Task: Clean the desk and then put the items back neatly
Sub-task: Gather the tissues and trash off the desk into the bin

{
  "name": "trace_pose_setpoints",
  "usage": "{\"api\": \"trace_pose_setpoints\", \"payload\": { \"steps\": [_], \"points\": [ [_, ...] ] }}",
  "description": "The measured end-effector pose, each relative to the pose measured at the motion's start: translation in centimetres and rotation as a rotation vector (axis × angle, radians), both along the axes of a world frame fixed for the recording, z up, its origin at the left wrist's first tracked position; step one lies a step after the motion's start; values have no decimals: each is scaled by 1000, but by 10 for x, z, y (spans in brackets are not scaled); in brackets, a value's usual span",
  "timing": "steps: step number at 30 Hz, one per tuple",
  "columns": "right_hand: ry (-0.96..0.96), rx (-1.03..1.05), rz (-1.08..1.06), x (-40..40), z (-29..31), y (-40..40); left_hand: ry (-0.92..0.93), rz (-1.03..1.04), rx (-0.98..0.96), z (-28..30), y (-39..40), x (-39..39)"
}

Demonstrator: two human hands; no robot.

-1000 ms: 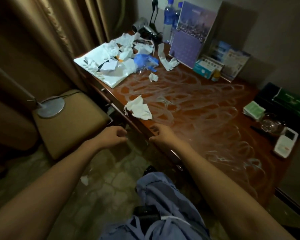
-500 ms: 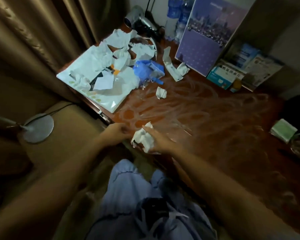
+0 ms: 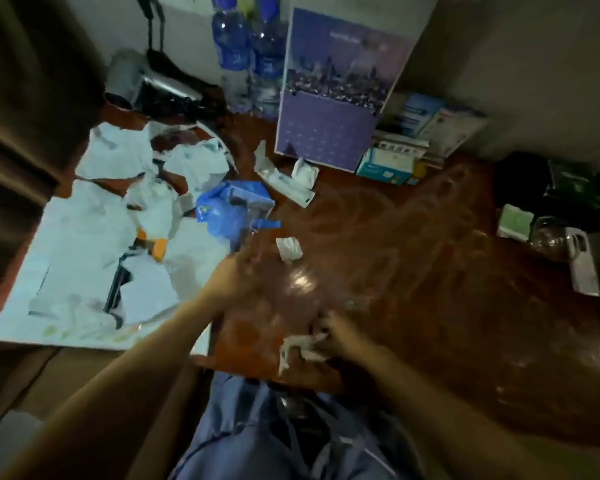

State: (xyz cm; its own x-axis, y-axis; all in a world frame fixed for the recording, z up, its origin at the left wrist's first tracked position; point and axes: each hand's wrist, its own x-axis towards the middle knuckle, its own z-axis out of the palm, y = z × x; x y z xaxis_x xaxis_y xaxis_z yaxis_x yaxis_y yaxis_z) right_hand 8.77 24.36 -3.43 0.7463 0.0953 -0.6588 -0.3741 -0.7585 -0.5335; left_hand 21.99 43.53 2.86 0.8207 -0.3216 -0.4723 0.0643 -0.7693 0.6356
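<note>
Right hand (image 3: 340, 336) grips a crumpled white tissue (image 3: 297, 346), fingers curled round it, low over the desk (image 3: 430, 271). Left hand (image 3: 236, 275) reaches over the desk, motion-blurred; grip cannot be told.

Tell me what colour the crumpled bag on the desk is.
Blue bag, clearest in the head view.

The reddish-brown desk (image 3: 430, 271) is streaked with pale swirls. White crumpled tissues (image 3: 191, 164) and a blue plastic bag (image 3: 232, 209) lie toward its left edge, with an orange scrap (image 3: 158, 249) among them. At the back edge stands a purple board (image 3: 326, 133) patterned with small dots.
</note>
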Motion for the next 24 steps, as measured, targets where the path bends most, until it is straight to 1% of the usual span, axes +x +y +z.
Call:
{"api": "trace_pose_setpoints", "payload": {
  "steps": [3,4,6,8,11,13,15,18,20,22,24],
  "points": [
    [-73,36,-312,14,20,2,-65,50,-8,-9,-12,32],
    [-99,64,-409,17,25,4,-74,75,38,-9,-17,41],
    [-176,51,-531,22,24,7,-46,70,135,-13,-26,54],
    [-203,22,-600,32,24,10,-8,4,194,-18,-33,62],
    [-245,-7,-683,46,23,13,28,-91,232,-32,-41,65],
    [-240,-16,-734,54,26,12,30,-95,218,-36,-47,65],
    [-288,-70,-773,59,19,9,20,-94,221,-38,-54,65],
    [-289,-14,-917,58,1,5,15,-181,309,-41,-66,68],
    [-274,25,-957,64,10,6,7,-264,377,-44,-71,68],
    [-230,38,-988,74,18,2,-1,-290,348,-47,-70,70],
    [-303,24,-959,89,23,-6,12,-252,233,-52,-68,73]
  ]
}}
